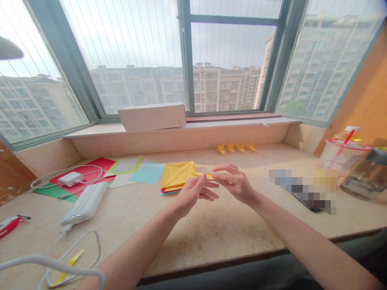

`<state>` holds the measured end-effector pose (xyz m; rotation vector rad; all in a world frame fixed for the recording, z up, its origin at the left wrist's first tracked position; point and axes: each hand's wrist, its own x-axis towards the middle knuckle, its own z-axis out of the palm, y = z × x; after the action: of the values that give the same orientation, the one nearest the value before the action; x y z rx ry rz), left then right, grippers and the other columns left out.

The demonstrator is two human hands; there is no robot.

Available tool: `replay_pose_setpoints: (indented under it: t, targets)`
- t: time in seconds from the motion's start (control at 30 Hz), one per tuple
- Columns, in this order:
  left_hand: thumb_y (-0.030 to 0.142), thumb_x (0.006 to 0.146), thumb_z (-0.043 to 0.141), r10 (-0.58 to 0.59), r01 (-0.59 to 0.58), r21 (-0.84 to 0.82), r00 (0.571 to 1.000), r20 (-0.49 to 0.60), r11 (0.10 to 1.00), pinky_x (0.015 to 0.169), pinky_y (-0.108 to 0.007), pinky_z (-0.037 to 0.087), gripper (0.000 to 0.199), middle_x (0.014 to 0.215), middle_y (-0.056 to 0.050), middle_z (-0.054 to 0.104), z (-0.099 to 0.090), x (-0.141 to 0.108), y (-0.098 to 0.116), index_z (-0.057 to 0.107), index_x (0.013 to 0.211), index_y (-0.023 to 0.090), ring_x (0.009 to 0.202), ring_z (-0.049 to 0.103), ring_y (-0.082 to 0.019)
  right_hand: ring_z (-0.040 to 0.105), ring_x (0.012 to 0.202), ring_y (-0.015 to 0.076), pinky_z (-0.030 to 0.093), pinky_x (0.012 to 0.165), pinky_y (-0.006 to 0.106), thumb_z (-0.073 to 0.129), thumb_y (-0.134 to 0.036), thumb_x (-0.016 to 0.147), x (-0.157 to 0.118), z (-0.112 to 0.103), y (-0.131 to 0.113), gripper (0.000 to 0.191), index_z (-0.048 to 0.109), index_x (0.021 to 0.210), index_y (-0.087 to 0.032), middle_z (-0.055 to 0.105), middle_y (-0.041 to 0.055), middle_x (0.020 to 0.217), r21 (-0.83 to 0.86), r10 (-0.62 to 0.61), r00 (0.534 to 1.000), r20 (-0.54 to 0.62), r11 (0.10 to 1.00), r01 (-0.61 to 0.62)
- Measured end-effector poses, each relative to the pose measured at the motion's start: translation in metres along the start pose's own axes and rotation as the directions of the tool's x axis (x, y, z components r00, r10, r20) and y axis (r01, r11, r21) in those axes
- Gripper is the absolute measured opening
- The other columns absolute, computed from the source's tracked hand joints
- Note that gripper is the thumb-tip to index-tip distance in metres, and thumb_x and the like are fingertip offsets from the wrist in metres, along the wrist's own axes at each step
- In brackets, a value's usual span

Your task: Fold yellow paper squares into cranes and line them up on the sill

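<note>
Between my two hands is a small folded piece of yellow paper (208, 175), held above the stone sill. My left hand (198, 189) pinches it between thumb and forefinger, the other fingers stretched out below. From the other side, the fingertips of my right hand (236, 183) close on its right end. Just behind my left hand lies a stack of yellow paper (177, 173), with red and blue sheets showing at its lower edge. Several yellow origami cranes (230, 147) stand in a row at the back of the sill.
Left of the stack lie a light-blue sheet (148, 172), a red sheet (87, 171), a charger (71, 179) and a white power bank (84, 203) with cables. A white box (152, 117) rests on the window ledge. At right are a blurred phone (305, 197), a plastic cup (335, 157) and a glass jug (363, 181).
</note>
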<state>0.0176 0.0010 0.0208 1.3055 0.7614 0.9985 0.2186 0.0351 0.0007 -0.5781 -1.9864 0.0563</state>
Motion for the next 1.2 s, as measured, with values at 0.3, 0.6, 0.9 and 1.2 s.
replay_pose_setpoints:
  t: [0.3, 0.6, 0.9, 1.2]
  targets:
    - [0.046, 0.085, 0.067, 0.050, -0.060, -0.211, 0.997, -0.053, 0.976, 0.074, -0.029, 0.057, 0.039, 0.093, -0.012, 0.076, -0.001, 0.004, -0.009, 0.068, 0.102, 0.011, 0.079, 0.074, -0.021, 0.058, 0.115, 0.0239, 0.043, 0.097, 0.044, 0.064, -0.025, 0.091, 0.001, 0.003, -0.006, 0.020, 0.074, 0.106, -0.032, 0.063, 0.0064, 0.126, -0.065, -0.016, 0.999, 0.048, 0.998, 0.020]
    - [0.034, 0.086, 0.068, 0.124, -0.134, -0.279, 0.991, -0.054, 0.951, 0.099, -0.042, 0.050, 0.033, 0.122, -0.011, 0.069, -0.001, 0.005, -0.014, 0.067, 0.115, 0.018, 0.108, 0.068, -0.026, 0.055, 0.120, 0.0260, 0.041, 0.099, 0.046, 0.063, -0.025, 0.090, 0.001, 0.001, -0.007, 0.020, 0.074, 0.105, -0.032, 0.061, 0.0064, 0.131, -0.146, -0.001, 0.999, 0.043, 0.989, 0.007]
    - [0.027, 0.086, 0.068, 0.142, -0.150, -0.336, 0.989, -0.049, 0.930, 0.108, -0.042, 0.042, 0.028, 0.124, -0.009, 0.069, 0.000, 0.006, -0.017, 0.070, 0.112, 0.020, 0.120, 0.060, -0.026, 0.054, 0.117, 0.0262, 0.040, 0.098, 0.045, 0.062, -0.027, 0.092, 0.001, 0.000, -0.010, 0.019, 0.074, 0.106, -0.033, 0.059, 0.0061, 0.134, -0.246, -0.053, 0.998, 0.046, 0.967, 0.062]
    - [0.029, 0.084, 0.071, 0.145, -0.131, -0.360, 0.989, 0.011, 0.924, 0.111, -0.042, 0.039, 0.029, 0.123, -0.011, 0.069, 0.005, 0.003, -0.013, 0.072, 0.110, 0.017, 0.121, 0.060, -0.027, 0.055, 0.116, 0.0261, 0.038, 0.101, 0.047, 0.057, -0.032, 0.094, 0.001, 0.010, -0.015, 0.017, 0.072, 0.093, -0.026, 0.062, 0.0080, 0.126, -0.138, 0.078, 0.994, -0.080, 0.987, -0.089]
